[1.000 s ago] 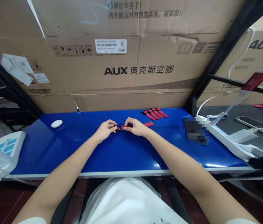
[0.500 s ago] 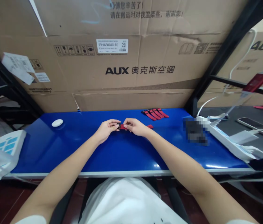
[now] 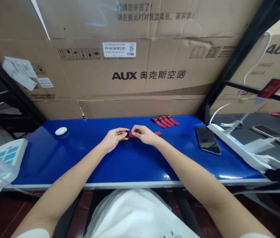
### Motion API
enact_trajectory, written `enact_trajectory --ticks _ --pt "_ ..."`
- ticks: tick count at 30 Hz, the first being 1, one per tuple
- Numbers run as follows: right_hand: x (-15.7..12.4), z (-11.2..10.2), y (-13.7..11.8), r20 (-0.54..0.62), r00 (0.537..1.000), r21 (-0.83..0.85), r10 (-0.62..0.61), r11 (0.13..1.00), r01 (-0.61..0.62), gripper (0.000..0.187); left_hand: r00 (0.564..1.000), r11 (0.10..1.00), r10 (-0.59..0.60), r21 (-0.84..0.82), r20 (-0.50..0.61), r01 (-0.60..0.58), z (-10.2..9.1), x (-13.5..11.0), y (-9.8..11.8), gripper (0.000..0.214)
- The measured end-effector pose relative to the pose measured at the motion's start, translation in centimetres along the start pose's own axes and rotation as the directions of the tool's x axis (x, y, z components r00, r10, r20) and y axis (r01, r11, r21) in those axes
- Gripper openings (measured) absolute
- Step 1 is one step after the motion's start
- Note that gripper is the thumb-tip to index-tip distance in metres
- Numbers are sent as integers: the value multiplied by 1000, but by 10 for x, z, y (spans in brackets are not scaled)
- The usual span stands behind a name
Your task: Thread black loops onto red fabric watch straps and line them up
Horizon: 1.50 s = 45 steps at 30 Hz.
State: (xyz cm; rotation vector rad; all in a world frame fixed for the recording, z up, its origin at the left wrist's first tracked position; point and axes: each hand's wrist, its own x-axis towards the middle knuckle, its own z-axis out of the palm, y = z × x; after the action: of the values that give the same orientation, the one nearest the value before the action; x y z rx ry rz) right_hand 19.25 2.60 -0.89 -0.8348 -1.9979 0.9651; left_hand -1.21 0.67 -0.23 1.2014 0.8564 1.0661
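Observation:
Above the middle of the blue table (image 3: pixel 92 172), both my hands are closed on one red strap (image 3: pixel 131 134) with a black end piece. Thumb and fingers of my left hand (image 3: pixel 114 138) pinch the black end. Just to the right, my right hand (image 3: pixel 143 134) grips the red band, and its free end shows beyond that hand. My right fingers hide part of the band. Several similar red straps with black ends (image 3: pixel 164 121) lie side by side at the back of the table, right of my hands.
A white round object (image 3: pixel 61 131) lies at the back left. A white power strip (image 3: pixel 11 158) is at the left edge. On the right are a phone (image 3: pixel 208 140) and another power strip (image 3: pixel 239 145) with cables. A cardboard box (image 3: pixel 140 86) stands behind the table.
My right hand has stayed close to my left hand, and less of the strap's free end shows beyond it. The strap's black end has shifted very slightly right.

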Motion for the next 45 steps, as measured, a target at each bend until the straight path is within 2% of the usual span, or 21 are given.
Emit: enact_trajectory --ticks 5,16,25,30,34,37,40,42,45 --pt "2 4 2 -9 1000 72 3 997 -3 16 1000 1000 -3 -19 -15 3 1 1 -1 43" --pt "3 3 4 -37 999 70 -9 998 12 17 998 999 44 2 -35 -44 1 2 -1 37" --pt "1 2 -5 -23 998 178 -51 983 54 19 999 993 -33 -113 -35 29 -2 4 -2 37" --pt "-1 -2 -9 8 1000 224 -28 974 26 20 999 992 -32 -122 3 33 -4 2 2 34" --pt "-2 -3 -10 79 997 277 -7 961 -15 22 994 995 -47 -83 103 56 -2 -1 2 31" --pt "-1 1 -8 82 996 363 16 931 -45 18 993 995 -49 -84 110 59 -1 -1 1 31" --pt "0 10 -6 9 998 540 61 840 -57 17 998 992 -48 -116 47 54 1 1 -2 35" --pt "1 15 -6 2 997 593 76 803 -63 21 998 990 -61 -127 33 64 3 1 -4 37" --pt "1 20 -6 5 998 472 58 880 -53 17 995 992 -77 -99 60 83 6 1 -7 35"
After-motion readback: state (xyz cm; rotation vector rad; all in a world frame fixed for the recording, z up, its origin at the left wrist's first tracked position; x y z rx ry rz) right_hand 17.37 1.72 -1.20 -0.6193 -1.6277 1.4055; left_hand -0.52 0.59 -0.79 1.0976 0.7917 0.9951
